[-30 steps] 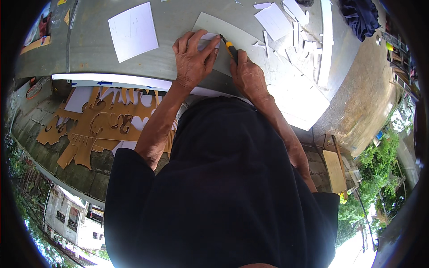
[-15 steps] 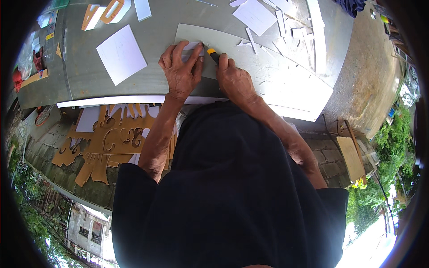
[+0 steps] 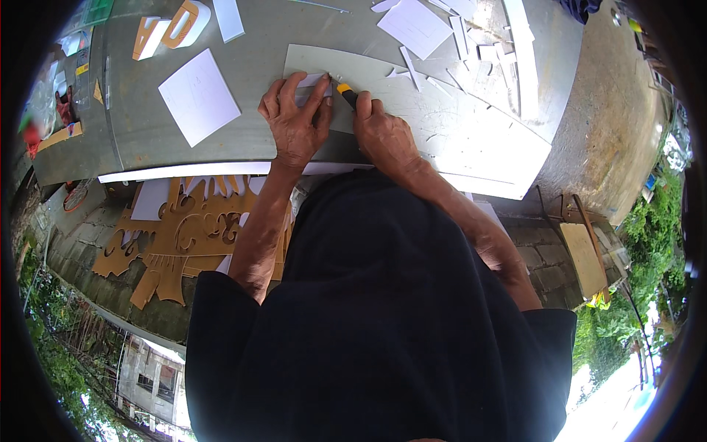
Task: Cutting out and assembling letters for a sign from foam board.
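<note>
My left hand (image 3: 294, 129) has its fingers curled over a small white piece (image 3: 311, 79), pinning it on a large pale sheet (image 3: 501, 166) that lies on the grey tabletop (image 3: 140, 125). My right hand (image 3: 385, 140) grips a yellow and black utility knife (image 3: 346, 93), angled toward the piece beside my left index finger; the blade's tip is hard to make out. Right of the knife lie several narrow white offcuts (image 3: 411, 66).
A white square sheet (image 3: 199, 99) and orange-and-white cutout shapes (image 3: 184, 26) lie at the left. More white pieces (image 3: 412, 26) are at the back right. Below the near edge are several brown cutout boards (image 3: 177, 243); a pale panel (image 3: 582, 261) leans at the right.
The whole view has shifted, bringing more of the far left tabletop into sight. Both hands keep their grips, with the knife still against the small piece.
</note>
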`<state>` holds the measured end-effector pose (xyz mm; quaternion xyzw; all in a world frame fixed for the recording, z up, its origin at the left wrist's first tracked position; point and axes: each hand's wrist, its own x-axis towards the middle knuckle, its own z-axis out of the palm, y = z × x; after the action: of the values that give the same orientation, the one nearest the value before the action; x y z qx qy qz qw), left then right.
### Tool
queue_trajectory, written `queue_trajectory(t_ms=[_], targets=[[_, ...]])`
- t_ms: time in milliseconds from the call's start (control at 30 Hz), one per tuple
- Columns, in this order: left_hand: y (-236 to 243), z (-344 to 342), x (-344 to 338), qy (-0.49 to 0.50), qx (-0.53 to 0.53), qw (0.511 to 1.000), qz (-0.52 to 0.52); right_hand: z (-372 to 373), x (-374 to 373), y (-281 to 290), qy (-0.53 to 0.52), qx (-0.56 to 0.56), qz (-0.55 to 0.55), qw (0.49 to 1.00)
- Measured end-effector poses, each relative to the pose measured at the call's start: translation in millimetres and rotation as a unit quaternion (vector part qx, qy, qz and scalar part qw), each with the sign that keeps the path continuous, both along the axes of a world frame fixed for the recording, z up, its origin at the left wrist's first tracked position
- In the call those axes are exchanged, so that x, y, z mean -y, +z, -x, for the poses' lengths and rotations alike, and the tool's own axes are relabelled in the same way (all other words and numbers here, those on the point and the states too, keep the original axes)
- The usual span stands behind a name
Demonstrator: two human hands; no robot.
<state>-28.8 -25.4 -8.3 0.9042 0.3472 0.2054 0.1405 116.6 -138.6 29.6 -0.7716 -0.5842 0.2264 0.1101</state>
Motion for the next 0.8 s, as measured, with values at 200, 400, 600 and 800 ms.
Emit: queue_trajectory(t_ms=[200, 400, 600, 800], targets=[[3.1, -0.8, 0.1, -0.003, 0.009, 1.0, 0.009, -0.3, -0.4, 0.8, 0.0, -0.001, -0.008, 1.0], [-1.6, 0.5, -1.6, -0.005, 0.021, 1.0, 0.012, 0.0, -4.5, -1.6, -0.006, 0.014, -0.007, 1.0], [-6.2, 2.2, 0.0, -0.008, 0.052, 0.998, 0.016, -1.6, -7.8, 1.7, 0.0, 0.03, 0.003, 1.0], [-4.1, 0.2, -2.3, 0.007, 0.056, 0.998, 0.019, -1.4, 2.5, 9.8, 0.005, 0.044, 0.027, 0.999]])
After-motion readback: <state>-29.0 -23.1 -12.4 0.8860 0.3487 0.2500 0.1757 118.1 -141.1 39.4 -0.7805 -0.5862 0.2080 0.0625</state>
